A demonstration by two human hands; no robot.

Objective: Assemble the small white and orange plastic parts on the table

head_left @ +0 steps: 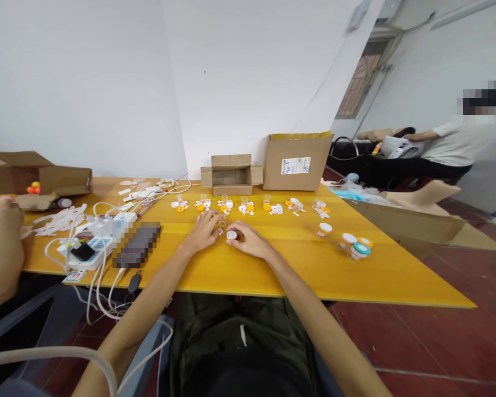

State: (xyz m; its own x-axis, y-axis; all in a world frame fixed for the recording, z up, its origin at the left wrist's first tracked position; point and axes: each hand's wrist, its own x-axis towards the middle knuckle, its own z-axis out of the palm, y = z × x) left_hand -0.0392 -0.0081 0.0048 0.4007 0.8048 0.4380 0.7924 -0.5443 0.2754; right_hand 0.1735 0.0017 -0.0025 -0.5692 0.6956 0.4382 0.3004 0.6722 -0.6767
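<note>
My right hand (250,239) curls its thumb and fingers around a small white round plastic part (231,235), held close to the table; its underside is hidden. My left hand (203,230) lies over the table just to the left, fingers stretched forward, with nothing visible gripped. Beside its fingertips rests a clear plastic ring (222,224), and a tiny white piece (220,232) is near its thumb. Beyond both hands runs a row of small piles, each with orange lids (267,208), white discs (276,209) and clear cups (245,200).
Several capped jars (324,229) stand at the right. Cardboard boxes (297,162) line the back. A power strip (93,248) with cables and a blurred-out dark device (136,245) lie left. Another person's hand (4,220) is at the far left; a person (454,143) sits far right.
</note>
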